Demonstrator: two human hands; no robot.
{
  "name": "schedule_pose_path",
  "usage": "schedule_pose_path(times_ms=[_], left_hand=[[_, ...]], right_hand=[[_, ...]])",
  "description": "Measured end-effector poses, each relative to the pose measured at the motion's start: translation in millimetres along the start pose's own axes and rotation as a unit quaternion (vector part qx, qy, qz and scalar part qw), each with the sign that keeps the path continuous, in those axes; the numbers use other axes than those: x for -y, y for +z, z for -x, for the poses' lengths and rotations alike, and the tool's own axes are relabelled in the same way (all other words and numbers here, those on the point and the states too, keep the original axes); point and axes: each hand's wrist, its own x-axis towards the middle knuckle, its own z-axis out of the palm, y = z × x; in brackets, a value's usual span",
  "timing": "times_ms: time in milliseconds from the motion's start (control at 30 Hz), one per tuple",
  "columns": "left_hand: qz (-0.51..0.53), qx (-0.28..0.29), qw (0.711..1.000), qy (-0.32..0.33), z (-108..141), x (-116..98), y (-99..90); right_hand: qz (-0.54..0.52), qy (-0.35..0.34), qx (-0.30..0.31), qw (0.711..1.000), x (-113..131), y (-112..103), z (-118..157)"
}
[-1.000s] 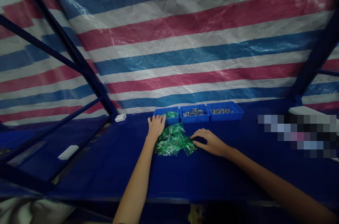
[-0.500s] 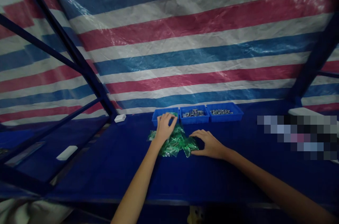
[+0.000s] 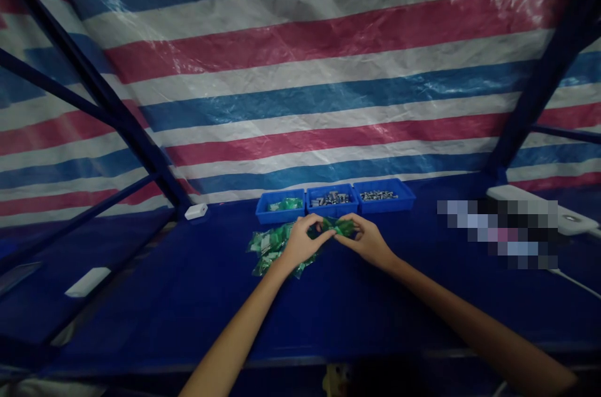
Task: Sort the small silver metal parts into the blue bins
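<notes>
Between my two hands is a small green plastic bag (image 3: 339,227), held just above the blue table. My left hand (image 3: 305,238) pinches its left side, thumb and fingers closed on it. On the other side my right hand (image 3: 369,239) grips the bag, its thumb close to the left thumb. What the bag contains is too small to tell. A pile of green plastic bags (image 3: 270,248) lies on the table, partly hidden behind my left hand and forearm.
Three blue bins stand in a row behind the hands: the left bin (image 3: 282,216) holds green bags, the middle bin (image 3: 332,208) and right bin (image 3: 387,200) small metal parts. A white box (image 3: 196,211) sits at left; a white device (image 3: 539,209) lies at right.
My right hand has lifted the green bag off the pile's right side. My left hand has left the left bin's front and come over to the bag, taking hold of it too.
</notes>
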Motion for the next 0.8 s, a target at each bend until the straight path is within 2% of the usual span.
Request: schedule_pose_path(times_ms=[133,300,433,533,633,733,800], left_hand=[[0.035,-0.048,0.998,0.011,-1.3,-0.2,2.9],[0.032,-0.028,0.998,0.048,-1.1,2.8,0.6],[-0.021,-0.023,0.998,0.057,0.7,4.0,-0.4],[-0.04,-0.024,0.998,0.034,0.9,4.0,-0.1],[-0.006,-0.043,0.999,0.017,-0.1,3.0,0.9],[0.034,-0.081,0.996,0.002,-2.9,5.6,-0.6],[0.046,-0.133,0.989,-0.034,-6.2,13.9,-5.9]], right_hand=[[0.012,0.002,-0.024,1.0,5.8,-3.2,-0.4],[0.09,-0.083,-0.01,0.992,7.6,-11.3,0.9],[0.139,-0.124,-0.054,0.981,5.7,-13.2,1.3],[0.096,-0.075,-0.071,0.99,6.1,-10.6,1.3],[0.052,-0.012,-0.052,0.997,7.8,-6.0,1.9],[0.043,0.019,-0.038,0.998,8.9,-1.4,2.9],[0.04,0.024,-0.026,0.999,9.0,0.5,3.5]])
